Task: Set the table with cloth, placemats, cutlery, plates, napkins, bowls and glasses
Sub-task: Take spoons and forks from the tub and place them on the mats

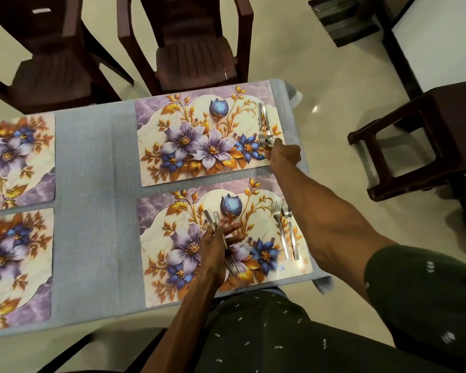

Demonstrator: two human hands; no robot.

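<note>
Item: table (92, 184) under a blue-grey cloth (97, 238), four floral placemats laid, two at your left edge only partly in view. Near placemat (213, 238): one fork (280, 230) and one spoon (291, 232) lie side by side on its right margin, handles toward you. Far placemat (199, 135): a second fork and spoon pair (264, 125) lies on its right margin, heads toward you, reversed against the near pair. Your right hand (284, 153) has its fingertips at those heads; whether this grip pinches the pieces or merely touches them cannot be told, the fingers being turned away. Your left hand (218, 246) hovers over the near placemat, grip closed round a bundle of spare cutlery (221, 238), handles fanning forward, fork tines poking back beneath the palm. Plates, napkins, bowls and glasses: none in view; the task looks to be at the cutlery step, two settings served. Hazards, as judged: a nudge from your right fingertips could skew or scatter the far pair, which sits close to the table's right edge and could slide off onto the floor; the loosely fanned bundle could shed a piece onto the near placemat; your right forearm passes just over the near pair and may sweep it crooked on withdrawal. Brown chairs (186, 49) stand beyond the table.
</note>
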